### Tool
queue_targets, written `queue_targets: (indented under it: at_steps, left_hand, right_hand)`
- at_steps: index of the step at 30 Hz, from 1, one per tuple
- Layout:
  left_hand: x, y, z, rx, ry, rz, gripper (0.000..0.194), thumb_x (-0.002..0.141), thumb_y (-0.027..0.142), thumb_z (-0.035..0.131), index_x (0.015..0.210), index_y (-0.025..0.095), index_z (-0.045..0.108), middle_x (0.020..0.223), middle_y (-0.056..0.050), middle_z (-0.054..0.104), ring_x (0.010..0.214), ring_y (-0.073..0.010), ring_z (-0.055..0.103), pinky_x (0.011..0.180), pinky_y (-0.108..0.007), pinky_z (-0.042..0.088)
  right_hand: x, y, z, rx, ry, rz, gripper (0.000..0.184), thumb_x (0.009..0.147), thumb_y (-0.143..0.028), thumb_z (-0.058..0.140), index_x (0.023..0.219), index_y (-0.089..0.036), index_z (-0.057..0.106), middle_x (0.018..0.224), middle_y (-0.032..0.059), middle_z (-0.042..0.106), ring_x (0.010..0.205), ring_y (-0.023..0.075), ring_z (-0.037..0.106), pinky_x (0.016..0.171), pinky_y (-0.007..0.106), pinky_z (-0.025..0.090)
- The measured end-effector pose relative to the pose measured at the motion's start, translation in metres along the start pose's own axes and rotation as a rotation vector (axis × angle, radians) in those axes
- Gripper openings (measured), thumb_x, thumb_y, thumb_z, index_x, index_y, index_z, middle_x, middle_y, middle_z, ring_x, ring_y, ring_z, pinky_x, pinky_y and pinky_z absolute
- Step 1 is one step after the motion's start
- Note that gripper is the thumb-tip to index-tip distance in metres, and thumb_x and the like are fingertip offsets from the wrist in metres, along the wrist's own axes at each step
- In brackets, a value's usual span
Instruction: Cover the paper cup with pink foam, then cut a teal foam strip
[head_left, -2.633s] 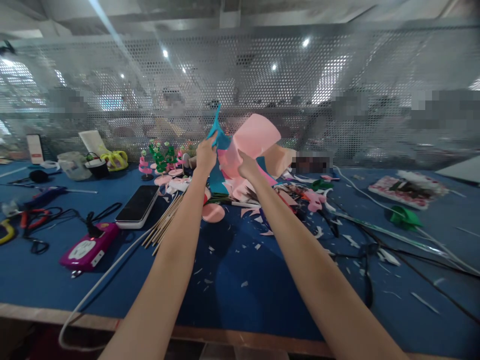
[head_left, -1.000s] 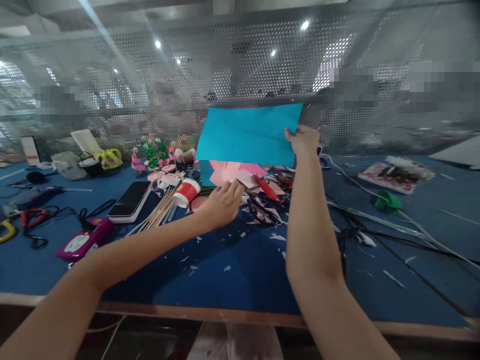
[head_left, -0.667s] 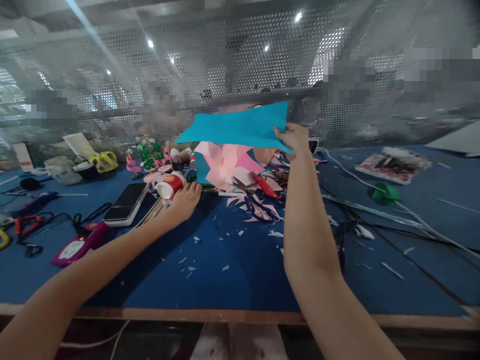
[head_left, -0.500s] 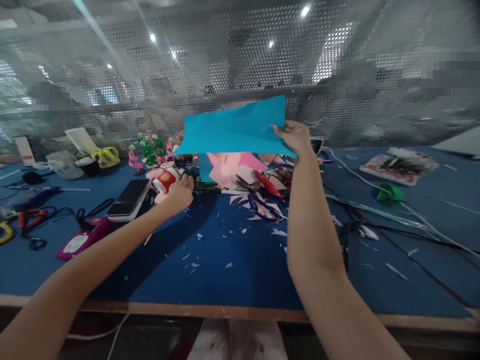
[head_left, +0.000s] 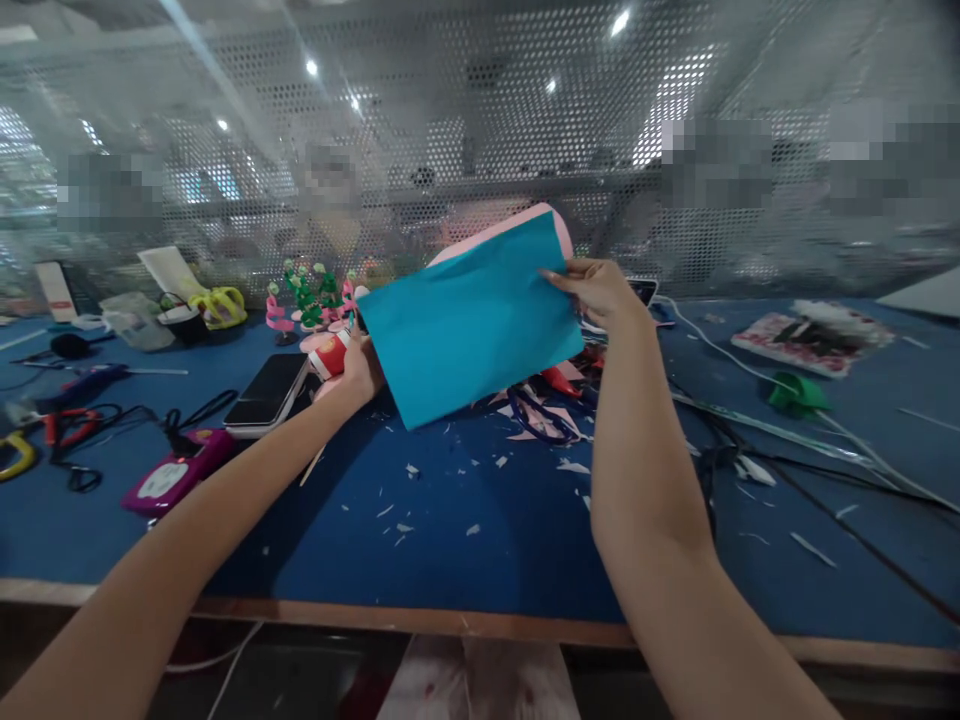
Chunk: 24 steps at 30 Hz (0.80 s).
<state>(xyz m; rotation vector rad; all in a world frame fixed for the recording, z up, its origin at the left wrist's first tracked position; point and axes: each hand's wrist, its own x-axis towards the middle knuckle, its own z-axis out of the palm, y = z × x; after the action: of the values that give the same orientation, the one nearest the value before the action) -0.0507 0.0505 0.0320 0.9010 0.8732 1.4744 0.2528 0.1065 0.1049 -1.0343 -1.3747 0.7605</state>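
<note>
My right hand (head_left: 596,290) pinches the right edge of a teal sheet (head_left: 469,320) and holds it tilted above the blue table (head_left: 480,560). A pink sheet (head_left: 559,225) shows just behind the teal one's top edge. My left hand (head_left: 360,365) is closed around a small red and white cup (head_left: 330,355), lifted a little off the table beside the teal sheet's left corner. The pile of pink cut-outs is mostly hidden behind the sheet.
A phone (head_left: 266,390), a magenta device (head_left: 176,475), wooden skewers and red pliers (head_left: 64,425) lie at left. Blue-handled scissors (head_left: 536,420) and paper scraps lie mid-table. Cables run at right past a green cone (head_left: 795,395). A perforated metal screen (head_left: 480,150) closes the back.
My left hand let go of the sheets, reached down left and picked up the red and white cup. My right hand has lowered and tilted the teal sheet toward me.
</note>
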Motion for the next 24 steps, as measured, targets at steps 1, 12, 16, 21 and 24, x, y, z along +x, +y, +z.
queue_targets:
  at_steps: [1,12,16,21,24]
  left_hand:
    - [0.000,0.002,0.002,-0.069,0.024,-0.037,0.048,0.086,0.052,0.029,0.105,0.019,0.058,0.094,-0.006,0.070,0.109,-0.0246,0.056,0.091,-0.039,0.046]
    - [0.000,-0.001,0.003,-0.004,-0.073,-0.147,0.042,0.069,0.004,0.058,0.108,0.019,0.058,0.092,-0.005,0.070,0.087,-0.0227,0.066,0.089,-0.044,0.049]
    - [0.001,-0.005,0.002,0.066,-0.024,-0.105,0.055,0.062,-0.007,0.057,0.110,0.020,0.058,0.092,-0.006,0.070,0.083,-0.0217,0.066,0.087,-0.041,0.051]
    - [0.001,-0.006,0.003,0.071,0.027,-0.107,0.056,0.064,-0.007,0.055,0.113,0.019,0.057,0.094,-0.007,0.070,0.087,-0.0231,0.066,0.088,-0.042,0.051]
    - [0.001,-0.006,0.004,0.061,0.032,-0.099,0.053,0.063,-0.007,0.055,0.110,0.016,0.058,0.092,-0.008,0.070,0.087,-0.0239,0.066,0.087,-0.043,0.051]
  right_hand:
    - [0.000,0.001,0.000,-0.004,0.000,0.020,0.011,0.063,-0.018,0.074,0.073,-0.020,0.069,0.069,0.0030,0.069,0.078,0.0238,0.065,0.076,0.046,0.053]
    - [0.002,0.007,0.006,0.014,0.043,0.079,0.013,0.061,-0.019,0.074,0.072,-0.018,0.068,0.077,0.0035,0.070,0.084,0.0223,0.065,0.080,0.043,0.053]
    - [0.000,0.000,0.001,0.062,-0.092,0.201,0.012,0.067,-0.019,0.070,0.078,-0.019,0.068,0.082,0.0042,0.071,0.084,0.0216,0.065,0.078,0.042,0.054]
    - [-0.008,-0.016,-0.009,0.030,-0.438,0.437,0.024,0.064,-0.012,0.071,0.087,-0.016,0.068,0.087,0.0110,0.070,0.081,0.0222,0.065,0.072,0.039,0.054]
    - [-0.007,-0.019,-0.012,-0.119,-0.415,0.482,0.022,0.063,-0.010,0.071,0.085,-0.014,0.069,0.080,0.0121,0.070,0.075,0.0215,0.064,0.070,0.037,0.053]
